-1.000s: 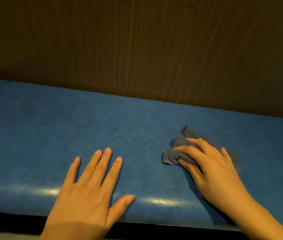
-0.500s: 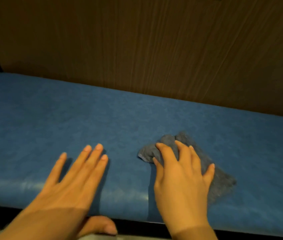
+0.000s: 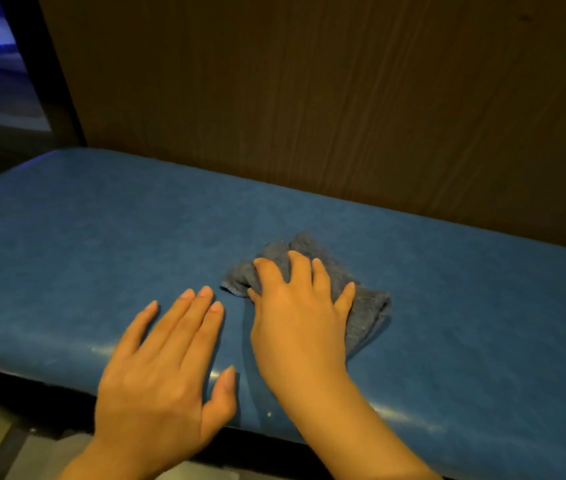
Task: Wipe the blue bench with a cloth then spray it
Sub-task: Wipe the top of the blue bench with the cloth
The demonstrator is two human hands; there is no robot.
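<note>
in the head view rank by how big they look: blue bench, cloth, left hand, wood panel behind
1. Wood panel and blue bench: both span the frame, too close to rank.
2. Left hand, though nearness to the camera enlarges it.
3. Cloth, partly hidden under the right hand.

Middle of the grey cloth hidden under the right hand, blue bench cut off at the right edge, both forearms leaving the bottom edge, bright area at top left unreadable
</note>
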